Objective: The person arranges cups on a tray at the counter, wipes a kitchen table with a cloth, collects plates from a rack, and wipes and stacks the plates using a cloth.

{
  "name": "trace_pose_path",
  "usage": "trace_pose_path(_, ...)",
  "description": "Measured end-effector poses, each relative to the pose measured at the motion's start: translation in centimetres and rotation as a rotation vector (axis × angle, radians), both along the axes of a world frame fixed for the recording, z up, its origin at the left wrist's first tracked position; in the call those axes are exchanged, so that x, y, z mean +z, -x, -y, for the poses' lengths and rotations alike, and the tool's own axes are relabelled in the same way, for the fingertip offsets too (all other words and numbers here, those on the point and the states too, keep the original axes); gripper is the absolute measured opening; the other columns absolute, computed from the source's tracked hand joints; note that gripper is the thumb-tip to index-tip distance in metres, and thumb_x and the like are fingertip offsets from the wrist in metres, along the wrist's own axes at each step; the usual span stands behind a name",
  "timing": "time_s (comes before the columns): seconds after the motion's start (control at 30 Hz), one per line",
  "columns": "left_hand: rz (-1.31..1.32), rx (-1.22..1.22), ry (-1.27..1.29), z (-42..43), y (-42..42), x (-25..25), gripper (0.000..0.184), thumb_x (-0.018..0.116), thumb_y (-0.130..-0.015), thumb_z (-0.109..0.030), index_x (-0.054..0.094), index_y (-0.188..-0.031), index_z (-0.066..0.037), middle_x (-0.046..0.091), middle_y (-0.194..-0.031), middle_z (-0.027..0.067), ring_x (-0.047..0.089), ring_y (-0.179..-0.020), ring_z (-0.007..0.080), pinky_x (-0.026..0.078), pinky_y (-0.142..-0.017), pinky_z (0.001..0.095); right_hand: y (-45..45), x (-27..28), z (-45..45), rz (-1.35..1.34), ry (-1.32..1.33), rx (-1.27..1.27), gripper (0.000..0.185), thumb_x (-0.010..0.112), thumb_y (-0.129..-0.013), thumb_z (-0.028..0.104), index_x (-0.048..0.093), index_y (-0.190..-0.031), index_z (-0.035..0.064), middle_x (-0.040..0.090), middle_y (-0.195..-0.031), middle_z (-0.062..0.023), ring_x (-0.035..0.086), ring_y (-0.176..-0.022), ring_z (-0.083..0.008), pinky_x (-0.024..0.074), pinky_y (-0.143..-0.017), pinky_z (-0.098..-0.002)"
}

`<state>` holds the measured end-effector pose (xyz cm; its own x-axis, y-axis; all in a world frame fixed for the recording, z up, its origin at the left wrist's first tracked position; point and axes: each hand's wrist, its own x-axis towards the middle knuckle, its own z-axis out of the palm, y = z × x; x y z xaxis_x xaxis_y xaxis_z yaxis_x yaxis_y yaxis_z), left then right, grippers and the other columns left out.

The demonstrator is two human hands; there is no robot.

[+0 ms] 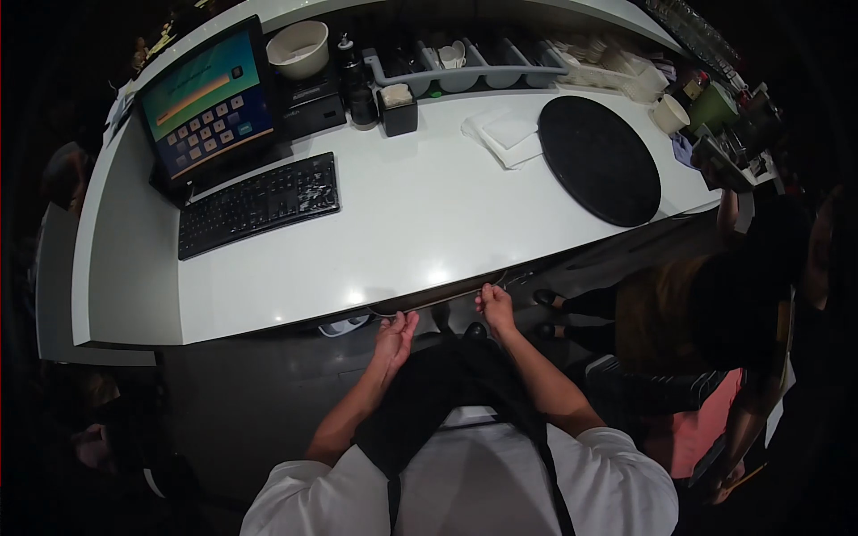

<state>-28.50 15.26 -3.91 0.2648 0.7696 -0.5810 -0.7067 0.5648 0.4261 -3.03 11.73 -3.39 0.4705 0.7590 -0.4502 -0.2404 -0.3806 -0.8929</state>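
Observation:
Just below the counter's front edge, a dark brown flat thing with a thin pale rim [440, 296] juts out, mostly hidden under the worktop; whether it is a drawer or a tray I cannot tell. My left hand [394, 338] is at its left front corner, fingers bent up against the rim. At the right end, my right hand [495, 308] is closed, its fingertips pinching the rim. Above both hands lies the white counter [384, 232].
On the counter stand a touchscreen monitor [210, 103], a keyboard [259, 201], a napkin holder [399, 116], paper napkins [508, 134] and a round black tray [599, 161]. A grey cutlery bin [465, 76] sits behind. At right is another person [706, 304]; a hand [728, 478] holds a pencil-like stick.

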Motion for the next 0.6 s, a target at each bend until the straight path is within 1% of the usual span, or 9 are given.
trace_pose_path(0.1, -0.128, -0.02, 0.116, -0.3, -2.5, 1.2, 0.036, 0.06, -0.098, -0.016, 0.035, -0.122, -0.006, 0.055, -0.111, 0.0082, 0.061, -0.109, 0.0263, 0.054, -0.095, 0.0455, -0.8, -0.1, -0.2, -0.059, 0.082, 0.073, 0.036, 0.052, -0.103, 0.039, 0.06, -0.092, 0.0057, 0.061, -0.078, -0.0029, 0.056, -0.065, -0.0106, 0.0476, -0.06, -0.0258)
trace_pose_path(0.17, -0.172, -0.066, 0.095, -0.2, -3.3, 1.3, 0.043, 0.061, -0.098, -0.028, 0.033, -0.122, -0.006, 0.047, -0.124, 0.0146, 0.06, -0.11, 0.0277, 0.054, -0.091, 0.0462, -2.3, 0.1, 0.5, -0.172, 0.074, -0.154, 0.053, 0.047, -0.099, 0.058, 0.06, -0.097, 0.0063, 0.06, -0.078, -0.0028, 0.057, -0.066, -0.0126, 0.0476, -0.06, -0.0279)
trace_pose_path(0.23, -0.235, -0.068, 0.05, 0.0, -3.4, 0.2, 0.043, 0.059, -0.098, -0.032, 0.033, -0.12, -0.006, 0.047, -0.124, 0.0137, 0.06, -0.112, 0.0286, 0.055, -0.09, 0.0462, -5.6, 1.5, 1.4, -0.325, 0.079, -0.588, 0.07, 0.042, -0.09, 0.076, 0.056, -0.104, 0.0092, 0.056, -0.074, -0.0001, 0.055, -0.062, -0.0146, 0.046, -0.056, -0.0291)
trace_pose_path(0.33, -0.301, -0.088, -0.008, 0.3, -4.1, -1.8, 0.04, 0.055, -0.1, -0.037, 0.035, -0.117, -0.007, 0.047, -0.128, 0.0116, 0.06, -0.115, 0.029, 0.055, -0.087, 0.0443, -15.1, 3.4, 2.1, -0.487, -0.181, -0.904, 0.079, 0.04, -0.083, 0.085, 0.048, -0.108, 0.0111, 0.053, -0.071, -0.0063, 0.049, -0.05, -0.0175, 0.0415, -0.04, -0.0312)
trace_pose_path(0.37, -0.31, -0.067, 0.012, 0.1, -4.4, -1.6, 0.037, 0.055, -0.101, -0.036, 0.036, -0.116, -0.007, 0.048, -0.126, 0.0108, 0.06, -0.114, 0.0285, 0.056, -0.085, 0.0438, -18.0, 5.2, 2.0, -0.38, -0.188, -0.882, 0.088, 0.043, -0.082, 0.085, 0.046, -0.125, 0.0088, 0.061, -0.097, -0.0151, 0.063, -0.076, -0.0255, 0.0537, -0.061, -0.0385)
trace_pose_path(0.4, -0.323, -0.043, 0.033, -0.2, -4.5, -1.4, 0.035, 0.054, -0.102, -0.035, 0.037, -0.114, -0.008, 0.049, -0.125, 0.0099, 0.061, -0.113, 0.028, 0.056, -0.083, 0.0433, -19.4, 9.0, 0.4, -0.283, -0.15, -0.938, 0.1, 0.047, -0.081, 0.084, 0.034, -0.146, 0.0092, 0.047, -0.138, -0.024, 0.054, -0.12, -0.0338, 0.0484, -0.092, -0.0474)
trace_pose_path(0.43, -0.307, -0.042, 0.074, -0.8, -4.7, -1.7, 0.033, 0.053, -0.103, -0.032, 0.039, -0.122, -0.009, 0.053, -0.121, 0.008, 0.062, -0.111, 0.0272, 0.056, -0.079, 0.0414, -21.3, 10.8, -0.6, -0.261, -0.24, -0.847, 0.106, 0.05, -0.082, 0.081, 0.018, -0.156, 0.0121, 0.017, -0.159, -0.0237, 0.029, -0.142, -0.0368, 0.0329, -0.108, -0.0514)
trace_pose_path(0.5, -0.34, -0.036, 0.035, -1.9, -5.4, -0.2, 0.037, 0.053, -0.103, -0.031, 0.039, -0.13, -0.01, 0.055, -0.122, 0.0078, 0.063, -0.108, 0.0272, 0.055, -0.076, 0.0401, -24.4, 13.2, -3.0, -0.146, -0.232, -0.708, 0.084, 0.064, -0.087, 0.062, 0.044, -0.144, 0.0033, 0.053, -0.136, -0.0192, 0.049, -0.127, -0.0317, 0.0389, -0.102, -0.0506)
trace_pose_path(0.6, -0.389, -0.041, 0.054, -2.9, -6.2, 0.9, 0.043, 0.053, -0.103, -0.031, 0.039, -0.139, -0.012, 0.055, -0.126, 0.0081, 0.063, -0.107, 0.0273, 0.054, -0.074, 0.0385, -29.3, 9.4, -5.1, 0.077, -0.236, -0.649, 0.067, 0.064, -0.091, 0.042, 0.044, -0.138, -0.0007, 0.056, -0.129, -0.0191, 0.059, -0.111, -0.0354, 0.048, -0.092, -0.0496)
